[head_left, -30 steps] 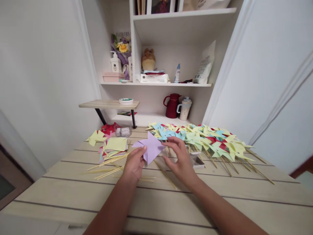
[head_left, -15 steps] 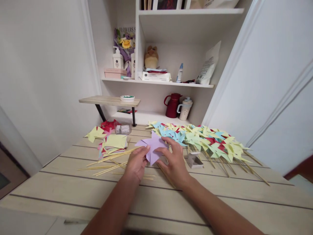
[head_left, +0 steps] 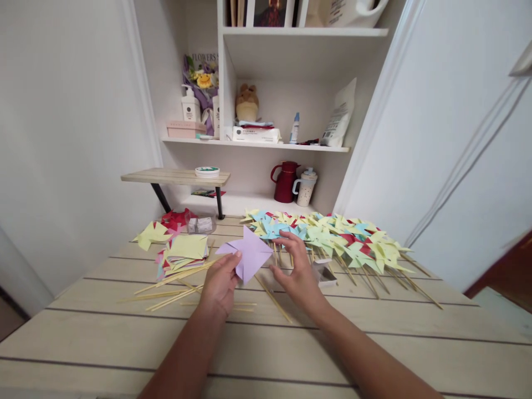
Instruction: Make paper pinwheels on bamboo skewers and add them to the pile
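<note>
A purple paper pinwheel [head_left: 251, 252] with partly folded blades is pinched by its left side between the thumb and fingers of my left hand [head_left: 221, 280]. My right hand [head_left: 296, 270] hovers just right of the pinwheel, fingers curved and apart, touching nothing. Below it, a thin wooden stick [head_left: 274, 299] lies slantwise on the table. Close to the right hand stands a small open grey box [head_left: 325, 273]; its contents are hard to make out. Several more sticks [head_left: 174, 291] lie to the left of my left hand.
Finished pinwheels [head_left: 324, 235] on sticks spread across the right back of the slatted table [head_left: 124, 332]. On the left are stacked cut papers [head_left: 188, 247], yellow and red paper pieces and a clear box [head_left: 200, 224]. Behind stand a small raised shelf [head_left: 174, 175], a red jug [head_left: 285, 183] and a cup [head_left: 306, 187].
My right hand has let go of the pinwheel's right side and moved off it, its fingers spreading. The left hand still holds the pinwheel. The camera view has shifted slightly.
</note>
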Motion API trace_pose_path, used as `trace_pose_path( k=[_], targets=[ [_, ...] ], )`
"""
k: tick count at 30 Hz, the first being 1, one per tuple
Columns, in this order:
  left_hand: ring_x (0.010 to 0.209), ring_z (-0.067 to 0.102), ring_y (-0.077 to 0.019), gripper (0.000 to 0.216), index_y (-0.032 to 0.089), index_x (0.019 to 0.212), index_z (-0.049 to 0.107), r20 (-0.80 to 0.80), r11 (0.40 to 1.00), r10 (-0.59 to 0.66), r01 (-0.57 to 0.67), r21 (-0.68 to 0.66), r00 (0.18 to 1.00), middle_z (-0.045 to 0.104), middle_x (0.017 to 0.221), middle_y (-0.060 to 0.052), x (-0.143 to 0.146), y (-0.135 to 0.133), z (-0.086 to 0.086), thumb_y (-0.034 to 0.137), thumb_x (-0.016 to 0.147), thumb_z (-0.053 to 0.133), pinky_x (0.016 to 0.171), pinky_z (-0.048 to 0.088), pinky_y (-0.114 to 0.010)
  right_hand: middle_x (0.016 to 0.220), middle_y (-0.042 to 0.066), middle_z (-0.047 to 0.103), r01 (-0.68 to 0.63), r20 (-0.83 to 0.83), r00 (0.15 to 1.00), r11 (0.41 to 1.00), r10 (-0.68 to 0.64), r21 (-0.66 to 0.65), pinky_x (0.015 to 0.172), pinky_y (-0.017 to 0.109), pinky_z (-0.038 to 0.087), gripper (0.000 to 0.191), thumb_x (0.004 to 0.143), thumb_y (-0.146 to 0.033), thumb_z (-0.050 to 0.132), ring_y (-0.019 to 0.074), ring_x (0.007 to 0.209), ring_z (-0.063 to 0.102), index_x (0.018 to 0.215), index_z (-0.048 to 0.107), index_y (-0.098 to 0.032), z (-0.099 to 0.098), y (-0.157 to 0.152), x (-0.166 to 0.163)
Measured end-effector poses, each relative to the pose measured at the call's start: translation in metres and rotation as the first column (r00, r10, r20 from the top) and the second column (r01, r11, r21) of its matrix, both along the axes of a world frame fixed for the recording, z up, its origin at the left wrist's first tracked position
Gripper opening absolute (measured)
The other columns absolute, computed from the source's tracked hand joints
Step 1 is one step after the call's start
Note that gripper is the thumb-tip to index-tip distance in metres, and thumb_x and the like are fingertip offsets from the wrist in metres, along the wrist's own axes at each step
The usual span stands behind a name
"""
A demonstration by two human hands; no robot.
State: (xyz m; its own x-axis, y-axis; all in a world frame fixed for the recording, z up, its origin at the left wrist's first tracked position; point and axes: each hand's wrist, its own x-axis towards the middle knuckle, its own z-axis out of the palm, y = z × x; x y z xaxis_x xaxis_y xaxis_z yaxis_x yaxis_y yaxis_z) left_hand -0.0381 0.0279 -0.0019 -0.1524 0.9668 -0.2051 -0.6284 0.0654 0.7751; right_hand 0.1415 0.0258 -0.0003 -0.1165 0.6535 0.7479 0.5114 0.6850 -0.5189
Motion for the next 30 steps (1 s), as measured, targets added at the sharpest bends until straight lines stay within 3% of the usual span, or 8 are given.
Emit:
trace_pose_path(
  k=[4, 10, 14, 19, 30],
  targets=[
    [0.067, 0.066, -0.0137, 0.008, 0.015, 0.071, 0.070, -0.015, 1.000, 0.007, -0.007, 0.008, 1.000, 0.074, 0.076, -0.005, 0.000, 0.000, 0.001, 0.015, 0.072, 0.078, 0.066, 0.053, -0.023, 0.139, 0.011, 0.042, 0.019, 0.042, 0.999, 0.999, -0.021, 0.037, 0.109, 0.052, 0.038, 0.046, 0.080, -0.012, 0.062, 0.0294, 0.133, 0.042, 0.122, 0.052, -0.027, 0.000, -0.003, 0.000],
    [0.071, 0.066, -0.0151, 0.019, 0.016, 0.077, 0.072, -0.032, 0.996, -0.058, 0.060, 0.073, 0.998, 0.074, 0.081, -0.005, 0.005, -0.004, -0.001, 0.023, 0.064, 0.084, 0.069, 0.052, -0.025, 0.146, 0.011, 0.037, 0.038, 0.280, 0.955, 0.973, -0.102, 0.226, 0.105, 0.057, 0.035, 0.040, 0.082, -0.016, 0.068, 0.0350, 0.134, 0.039, 0.118, 0.060, -0.030, 0.001, -0.013, -0.011],
    [0.072, 0.065, -0.0149, 0.032, 0.014, 0.079, 0.072, -0.035, 0.987, -0.104, 0.108, 0.116, 0.994, 0.073, 0.080, -0.006, 0.009, -0.007, 0.000, 0.029, 0.056, 0.089, 0.067, 0.051, -0.024, 0.142, 0.009, 0.045, 0.014, 0.282, 0.954, 0.954, -0.102, 0.298, 0.104, 0.055, 0.034, 0.023, 0.082, -0.017, 0.070, 0.0336, 0.131, 0.043, 0.101, 0.068, -0.029, -0.001, -0.012, -0.019],
    [0.068, 0.062, -0.0131, 0.036, 0.011, 0.077, 0.072, -0.054, 0.986, -0.109, 0.115, 0.124, 0.993, 0.071, 0.074, -0.005, 0.012, -0.010, 0.002, 0.030, 0.052, 0.091, 0.065, 0.049, -0.023, 0.132, 0.006, 0.056, 0.027, 0.144, 0.987, 0.968, -0.065, 0.248, 0.101, 0.052, 0.036, 0.007, 0.085, -0.021, 0.070, 0.0305, 0.124, 0.049, 0.082, 0.071, -0.027, -0.005, -0.008, -0.019],
    [0.068, 0.060, -0.0120, 0.030, 0.013, 0.073, 0.073, -0.155, 0.985, -0.080, 0.102, 0.142, 0.985, 0.070, 0.073, -0.003, 0.018, -0.015, 0.006, 0.032, 0.056, 0.089, 0.068, 0.047, -0.022, 0.124, 0.008, 0.062, 0.043, -0.105, 0.993, 0.997, -0.049, -0.063, 0.102, 0.053, 0.038, 0.014, 0.083, -0.025, 0.070, 0.0303, 0.119, 0.054, 0.069, 0.072, -0.024, 0.005, -0.010, -0.020]
  ],
)
